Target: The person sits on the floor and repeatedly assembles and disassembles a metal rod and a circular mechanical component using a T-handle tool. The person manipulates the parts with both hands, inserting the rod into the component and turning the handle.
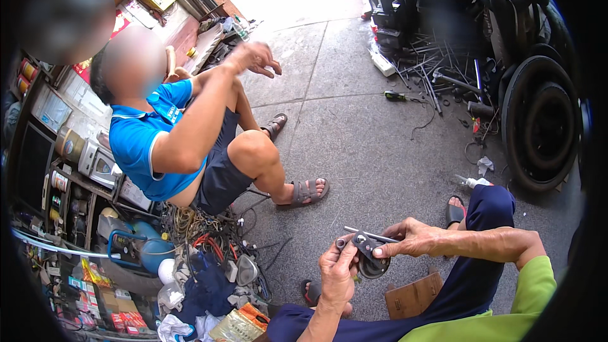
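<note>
Above my lap, my two hands meet at a dark metal bracket point(363, 244) with a bolt head on its face and a round black wheel-like part point(373, 267) below it, which looks like a caster. My left hand point(337, 272) is closed at the bracket's left side, with a small metal tube end point(341, 242) showing by the fingertips. From the right, my right hand point(408, 239) grips the bracket, thumb on its face. A thin metal rod point(370, 234) lies across the top, running under the right fingers. Part of the wheel is hidden behind my hands.
A person in a blue shirt point(136, 152) sits at the left, one arm raised. Cluttered shelves point(76, 171) and a heap of cables and cloths point(209, 272) lie beside them. Metal rods point(430, 82), a screwdriver point(396, 96) and a large black wheel point(541, 123) are at the right. A wooden block point(415, 296) sits below my hands.
</note>
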Motion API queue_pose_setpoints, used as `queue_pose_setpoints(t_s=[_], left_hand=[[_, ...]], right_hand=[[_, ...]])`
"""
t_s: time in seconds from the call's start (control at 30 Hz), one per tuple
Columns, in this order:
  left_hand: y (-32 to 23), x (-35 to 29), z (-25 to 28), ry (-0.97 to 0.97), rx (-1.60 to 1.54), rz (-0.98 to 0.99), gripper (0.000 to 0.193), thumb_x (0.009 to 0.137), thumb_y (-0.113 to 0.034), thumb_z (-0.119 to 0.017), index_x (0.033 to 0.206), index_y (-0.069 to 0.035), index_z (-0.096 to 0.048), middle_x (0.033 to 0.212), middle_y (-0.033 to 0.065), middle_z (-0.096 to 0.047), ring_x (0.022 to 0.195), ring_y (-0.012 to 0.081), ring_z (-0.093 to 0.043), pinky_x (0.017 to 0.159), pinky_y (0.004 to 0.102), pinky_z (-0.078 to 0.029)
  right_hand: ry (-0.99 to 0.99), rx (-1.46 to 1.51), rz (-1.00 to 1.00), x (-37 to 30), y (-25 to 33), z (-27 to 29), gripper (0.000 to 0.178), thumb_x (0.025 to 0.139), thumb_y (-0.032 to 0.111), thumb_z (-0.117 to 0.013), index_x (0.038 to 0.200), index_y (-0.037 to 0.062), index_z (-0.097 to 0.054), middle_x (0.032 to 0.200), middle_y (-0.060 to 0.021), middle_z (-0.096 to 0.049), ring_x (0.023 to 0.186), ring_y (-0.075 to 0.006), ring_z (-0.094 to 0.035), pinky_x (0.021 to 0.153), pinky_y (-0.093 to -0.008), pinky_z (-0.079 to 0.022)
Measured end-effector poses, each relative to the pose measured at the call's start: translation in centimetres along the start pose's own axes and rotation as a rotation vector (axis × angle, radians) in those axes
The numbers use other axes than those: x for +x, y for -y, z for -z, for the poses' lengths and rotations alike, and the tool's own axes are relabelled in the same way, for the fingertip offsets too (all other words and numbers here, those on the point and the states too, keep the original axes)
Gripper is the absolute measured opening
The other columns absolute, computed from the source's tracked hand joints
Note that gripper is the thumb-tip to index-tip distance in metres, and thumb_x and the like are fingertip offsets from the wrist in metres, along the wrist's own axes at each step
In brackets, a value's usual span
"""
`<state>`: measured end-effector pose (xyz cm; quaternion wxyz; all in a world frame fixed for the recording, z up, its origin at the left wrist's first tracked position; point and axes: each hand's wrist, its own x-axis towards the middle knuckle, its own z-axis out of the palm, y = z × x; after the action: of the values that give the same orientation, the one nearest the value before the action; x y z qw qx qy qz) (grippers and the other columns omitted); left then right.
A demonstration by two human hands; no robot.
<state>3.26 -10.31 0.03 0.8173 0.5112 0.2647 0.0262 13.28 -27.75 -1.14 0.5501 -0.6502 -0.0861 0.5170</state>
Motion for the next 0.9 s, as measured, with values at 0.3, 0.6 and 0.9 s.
queue_pose_setpoints(t_s=[0.3,0.6,0.9], left_hand=[[-0.4,-0.1,0.2,0.123,-0.149,0.108,0.034,0.100,-0.019,-0.038,0.118,0.002,-0.057,0.083,0.0005,-0.054,0.068,0.0033,-0.045,0.047,0.0164,-0.028],[-1.8,-1.3,-1.5,0.113,0.245,-0.176,0.048,0.092,-0.020,-0.036,0.129,0.005,-0.054,0.092,-0.0002,-0.054,0.066,0.0015,-0.045,0.049,0.0158,-0.029],[-3.2,-1.5,-0.4,0.171,0.331,-0.278,0.028,0.095,-0.016,-0.062,0.117,0.002,-0.065,0.066,-0.0046,-0.054,0.062,0.0002,-0.046,0.053,0.0157,-0.035]], right_hand=[[-0.083,-0.007,0.015,-0.6,-0.2,0.0,0.088,0.063,0.057,-0.084,0.120,-0.0064,-0.061,0.106,-0.0238,-0.064,0.102,-0.0301,-0.060,0.083,-0.0423,-0.046],[0.008,0.025,0.203,-0.2,-0.9,0.6,0.082,0.065,0.050,-0.086,0.119,-0.0064,-0.061,0.106,-0.0227,-0.064,0.104,-0.0292,-0.060,0.090,-0.0409,-0.047],[0.039,0.115,0.235,-0.2,-0.3,0.0,0.058,0.069,0.030,-0.088,0.115,0.0006,-0.065,0.099,-0.0071,-0.068,0.095,-0.0147,-0.061,0.084,-0.0313,-0.048]])
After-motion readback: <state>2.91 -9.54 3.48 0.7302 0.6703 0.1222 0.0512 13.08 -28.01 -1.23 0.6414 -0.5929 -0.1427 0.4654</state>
